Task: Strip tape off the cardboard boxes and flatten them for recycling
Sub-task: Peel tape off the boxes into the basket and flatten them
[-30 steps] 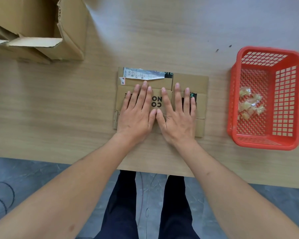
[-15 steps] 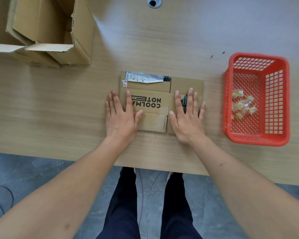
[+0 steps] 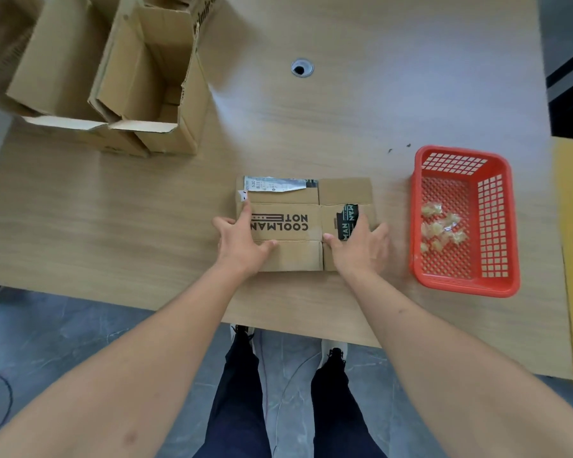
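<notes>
A flattened box (image 3: 298,223) lies on the desk (image 3: 344,110) under both hands. The left hand (image 3: 242,244) grips its left edge, the right hand (image 3: 361,249) its right edge, hands apart. Right of them sits a red basket (image 3: 500,226) holding tape scraps (image 3: 442,231); open boxes (image 3: 113,74) stand far left.

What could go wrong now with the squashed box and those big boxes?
1. The flattened box still carries a torn label, so leftover sticker or tape may go into recycling.
2. Both hands, left hand and right hand, grip its ends; lifted, its loose flaps might flop open.
3. The open cardboard boxes crowd the table's corner and could get knocked.
</notes>
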Motion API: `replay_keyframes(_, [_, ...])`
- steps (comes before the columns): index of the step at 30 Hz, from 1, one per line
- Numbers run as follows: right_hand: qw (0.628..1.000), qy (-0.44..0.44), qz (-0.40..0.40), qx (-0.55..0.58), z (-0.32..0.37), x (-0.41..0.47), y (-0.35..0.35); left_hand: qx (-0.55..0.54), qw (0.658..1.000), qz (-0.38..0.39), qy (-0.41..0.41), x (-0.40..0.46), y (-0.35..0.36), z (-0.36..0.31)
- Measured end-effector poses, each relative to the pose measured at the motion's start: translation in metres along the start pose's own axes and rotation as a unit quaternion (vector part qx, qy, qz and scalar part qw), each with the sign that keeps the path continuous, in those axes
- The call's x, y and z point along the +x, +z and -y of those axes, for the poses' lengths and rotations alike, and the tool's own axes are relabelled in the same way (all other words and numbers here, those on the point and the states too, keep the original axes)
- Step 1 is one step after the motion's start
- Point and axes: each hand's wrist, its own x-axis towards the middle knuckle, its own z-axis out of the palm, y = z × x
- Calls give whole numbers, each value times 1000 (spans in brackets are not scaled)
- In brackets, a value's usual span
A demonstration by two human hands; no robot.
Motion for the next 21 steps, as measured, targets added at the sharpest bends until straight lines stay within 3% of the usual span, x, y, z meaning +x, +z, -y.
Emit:
replay_keyframes(3, [996,-50,-5,72,-8,2,-16,-3,1000,-5,-9,-8,-10,-5])
replay_keyframes(9, [964,-191,-24,185,-16,-8,-80,-16,994,-91,57,-38,-43,-25])
replay_keyframes(14, [947,-212,-37,237,-11,-29,-136,-30,980,-134,147,-70,-75,-54])
replay_keyframes(21, [933,-202,-177,238,-11,-94,-200,-9,958,-131,256,-106,-124,-101])
